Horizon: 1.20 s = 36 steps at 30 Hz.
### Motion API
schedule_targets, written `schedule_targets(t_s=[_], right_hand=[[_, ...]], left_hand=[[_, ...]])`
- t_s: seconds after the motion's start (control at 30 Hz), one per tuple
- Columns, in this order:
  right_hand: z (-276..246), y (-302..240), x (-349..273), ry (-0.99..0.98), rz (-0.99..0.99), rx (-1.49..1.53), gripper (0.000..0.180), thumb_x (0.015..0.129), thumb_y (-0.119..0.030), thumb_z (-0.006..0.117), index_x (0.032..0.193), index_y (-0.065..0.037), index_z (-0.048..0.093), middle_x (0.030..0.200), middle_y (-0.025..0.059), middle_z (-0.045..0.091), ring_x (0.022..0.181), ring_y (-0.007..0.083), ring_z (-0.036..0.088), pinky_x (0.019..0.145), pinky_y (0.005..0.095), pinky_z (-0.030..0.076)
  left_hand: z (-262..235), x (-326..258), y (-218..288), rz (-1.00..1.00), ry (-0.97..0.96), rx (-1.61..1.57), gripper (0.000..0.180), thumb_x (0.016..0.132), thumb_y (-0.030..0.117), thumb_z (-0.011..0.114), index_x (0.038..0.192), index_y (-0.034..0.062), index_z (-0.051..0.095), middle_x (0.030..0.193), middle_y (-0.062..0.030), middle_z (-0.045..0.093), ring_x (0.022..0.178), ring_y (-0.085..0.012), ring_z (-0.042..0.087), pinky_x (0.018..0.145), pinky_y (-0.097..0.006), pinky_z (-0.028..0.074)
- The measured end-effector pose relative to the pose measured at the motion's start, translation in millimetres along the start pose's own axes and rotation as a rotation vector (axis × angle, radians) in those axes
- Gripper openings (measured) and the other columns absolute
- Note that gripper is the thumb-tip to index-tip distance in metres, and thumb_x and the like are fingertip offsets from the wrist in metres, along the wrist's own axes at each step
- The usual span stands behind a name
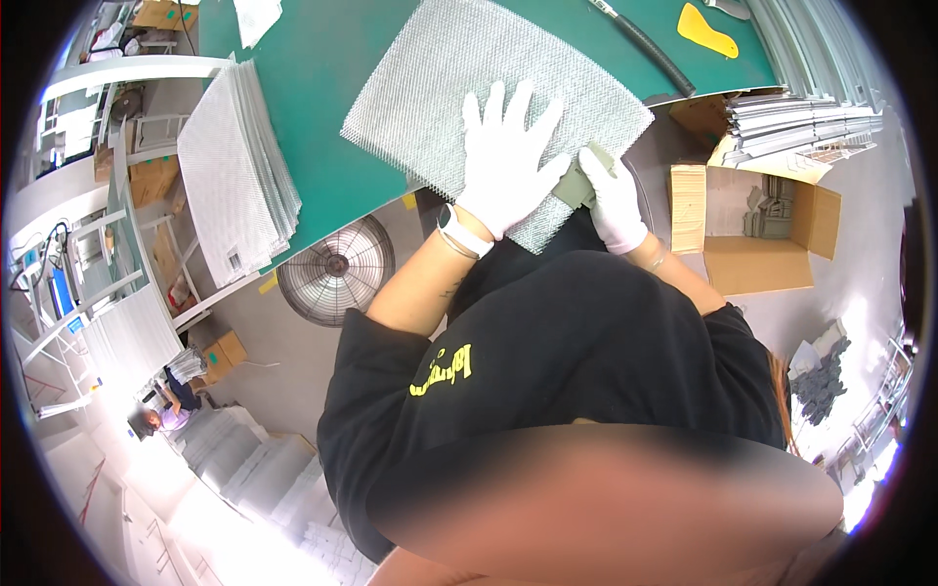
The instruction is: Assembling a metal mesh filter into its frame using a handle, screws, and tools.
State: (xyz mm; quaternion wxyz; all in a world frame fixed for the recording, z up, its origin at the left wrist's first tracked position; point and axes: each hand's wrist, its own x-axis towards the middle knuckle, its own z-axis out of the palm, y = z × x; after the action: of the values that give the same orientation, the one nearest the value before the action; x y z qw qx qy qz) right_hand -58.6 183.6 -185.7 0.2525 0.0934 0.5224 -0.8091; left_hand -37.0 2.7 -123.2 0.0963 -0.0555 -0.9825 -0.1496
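A sheet of silvery metal mesh (469, 78) lies on the green table (332, 88), its near corner hanging over the table's edge. My left hand (508, 161), in a white glove, lies flat and spread on the mesh near that edge. My right hand (614, 200), also gloved in white, grips a small grey-green corner piece (576, 184) at the mesh's near right edge. A watch with a white band sits on my left wrist.
A stack of mesh sheets (234, 166) sits at the table's left end. A black hose (650, 49) and a yellow scraper (705, 29) lie at the far right. Metal frame strips (791, 117) are piled above an open cardboard box (767, 234). A floor fan (337, 271) stands under the table.
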Motion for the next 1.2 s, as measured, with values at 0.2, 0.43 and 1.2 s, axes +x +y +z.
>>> schedule_targets(t_s=[0.2,0.43,1.2], right_hand=[[3.9,-6.6,0.4,-0.029,-0.094,-0.068,0.029,0.096,-0.012,0.068,0.122,-0.003,0.06,0.105,0.0033,0.065,0.093,0.012,0.063,0.082,0.0292,0.053],[-0.7,-0.9,4.1,-0.017,-0.02,-0.012,0.027,0.095,-0.011,0.07,0.119,-0.004,0.061,0.104,0.0033,0.065,0.093,0.0126,0.064,0.082,0.0295,0.054],[-3.7,-7.0,-2.4,-0.013,-0.043,-0.05,0.027,0.095,-0.011,0.068,0.119,-0.002,0.062,0.107,0.0045,0.067,0.095,0.0113,0.063,0.085,0.0282,0.052]], left_hand=[[-0.1,2.1,2.7,-0.019,-0.001,-0.013,0.064,0.087,0.045,0.066,0.143,0.0161,0.057,0.146,-0.0261,0.047,0.136,-0.0512,0.04,0.114,-0.068,0.021],[-1.9,1.8,5.1,-0.024,0.003,-0.018,0.062,0.087,0.044,0.067,0.141,0.0143,0.058,0.147,-0.0267,0.046,0.136,-0.0515,0.039,0.114,-0.068,0.02],[1.4,-0.6,3.8,-0.037,0.034,-0.051,0.065,0.084,0.043,0.07,0.141,0.0136,0.058,0.146,-0.0255,0.047,0.136,-0.0507,0.04,0.114,-0.067,0.021]])
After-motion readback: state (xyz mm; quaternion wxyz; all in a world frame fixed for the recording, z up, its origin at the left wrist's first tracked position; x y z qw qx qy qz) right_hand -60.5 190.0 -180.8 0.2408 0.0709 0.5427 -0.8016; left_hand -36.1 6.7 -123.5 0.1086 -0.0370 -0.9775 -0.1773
